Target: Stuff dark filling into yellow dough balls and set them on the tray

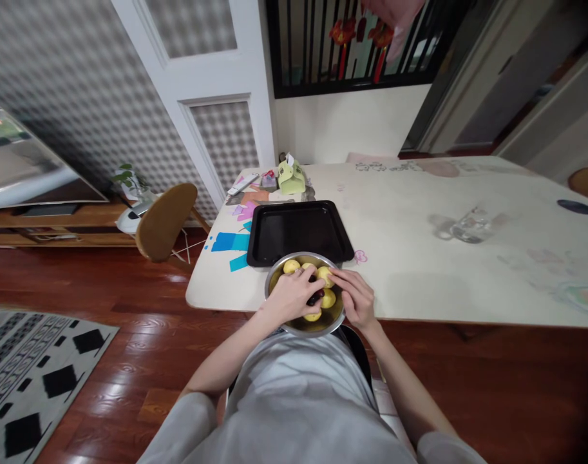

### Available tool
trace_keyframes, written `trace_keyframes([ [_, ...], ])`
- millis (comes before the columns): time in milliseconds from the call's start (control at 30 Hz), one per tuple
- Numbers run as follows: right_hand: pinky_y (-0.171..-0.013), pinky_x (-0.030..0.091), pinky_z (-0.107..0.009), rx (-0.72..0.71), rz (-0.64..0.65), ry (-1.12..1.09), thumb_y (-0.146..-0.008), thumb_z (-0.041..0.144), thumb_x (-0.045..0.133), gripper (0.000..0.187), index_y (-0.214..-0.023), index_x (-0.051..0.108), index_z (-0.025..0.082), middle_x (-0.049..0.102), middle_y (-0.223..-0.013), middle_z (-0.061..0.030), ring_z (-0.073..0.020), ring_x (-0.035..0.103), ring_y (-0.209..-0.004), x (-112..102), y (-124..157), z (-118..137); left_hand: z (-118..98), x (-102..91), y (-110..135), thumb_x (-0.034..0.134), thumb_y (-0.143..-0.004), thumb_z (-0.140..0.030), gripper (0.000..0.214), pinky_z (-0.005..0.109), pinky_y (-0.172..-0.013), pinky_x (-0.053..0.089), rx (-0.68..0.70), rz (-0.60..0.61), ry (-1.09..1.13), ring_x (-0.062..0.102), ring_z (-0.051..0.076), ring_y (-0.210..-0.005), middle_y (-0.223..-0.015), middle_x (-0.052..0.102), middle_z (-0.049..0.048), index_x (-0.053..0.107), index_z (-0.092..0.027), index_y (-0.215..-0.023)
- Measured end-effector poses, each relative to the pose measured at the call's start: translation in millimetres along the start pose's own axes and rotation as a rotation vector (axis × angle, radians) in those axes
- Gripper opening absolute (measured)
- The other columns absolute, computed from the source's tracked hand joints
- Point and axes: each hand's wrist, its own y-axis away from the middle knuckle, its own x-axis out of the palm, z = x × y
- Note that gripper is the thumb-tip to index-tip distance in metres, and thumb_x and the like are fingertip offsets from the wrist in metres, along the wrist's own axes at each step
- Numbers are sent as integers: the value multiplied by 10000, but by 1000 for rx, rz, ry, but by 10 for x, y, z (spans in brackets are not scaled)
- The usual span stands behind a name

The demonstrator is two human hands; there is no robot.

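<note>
A person sits at the near edge of a pale table (419, 270), close to its left end, with a metal bowl (281, 322) in front of the body, its near side jutting past that edge. Several yellow balls (328, 299) lie in the bowl, and a small dark piece (315, 298) shows among them. The left hand (294, 293) reaches in from the left and lies palm down over the middle of the bowl, its fingers bent and kept close together on top of the balls; what they grip underneath cannot be told. The right hand (357, 298) comes over the bowl's right rim, with its fingers stretched side by side toward the ball (324, 276) at the far right of the bowl and their tips touching it; whether they pinch it cannot be told. Just behind the bowl, toward the far edge, lies a black baking tray (298, 231), almost touching the bowl's rim. Blue and pink paper pieces (230, 242) lie along the left edge beside the tray. At the far left corner stand a green tissue box (292, 176) and a white remote control (241, 184). A clear glass (468, 227) stands well apart to the right, and a wooden chair (164, 222) stands off the left edge
</note>
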Motion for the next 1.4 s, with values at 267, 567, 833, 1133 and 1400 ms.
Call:
trace_keyframes([
  [267, -928, 606, -498, 6, -12, 5, -1020, 194, 447, 417, -1344, 708, 213, 751, -1284, -144, -284, 722, -1112, 0, -3, -8, 67, -93, -9, 627, -979, -394, 247, 317, -734, 562, 121, 30, 49, 666, 230, -986, -1282, 594, 95, 674, -255, -1178],
  [567, -919, 611, -503, 10, -21, 4, -1023, 205, 435, 417, -1328, 719, 215, 760, -1256, -143, -286, 730, -1092, 4, -10, 1, 53, -48, 6, 712, -915, -375, 345, 345, -770, 566, 91, 19, 81, 662, 253, -1030, -1309, 610, 105, 643, -234, -1223],
  [833, -923, 602, -500, 3, -9, -3, -1026, 191, 433, 426, -1352, 706, 217, 751, -1275, -139, -286, 718, -1115, -12, 0, -16, 33, -40, -9, 705, -961, -417, 318, 318, -737, 546, 140, 24, 26, 666, 253, -1054, -1292, 616, 101, 651, -252, -1227],
  [1133, -932, 603, -498, 9, 5, 3, -1030, 208, 427, 429, -1355, 706, 225, 754, -1274, -133, -286, 724, -1115, -20, 13, -27, 73, -17, 6, 653, -1009, -366, 276, 344, -820, 565, 73, -32, 152, 697, 259, -1082, -1235, 684, 108, 573, -196, -1211],
  [1400, -940, 601, -511, 24, 14, 26, -1038, 227, 408, 433, -1354, 705, 230, 753, -1281, -132, -296, 726, -1124, -22, 33, -40, 152, -20, -15, 567, -1039, -434, 224, 323, -866, 559, -163, -188, 639, 712, 211, -987, -1104, 721, 52, 531, -241, -1147],
])
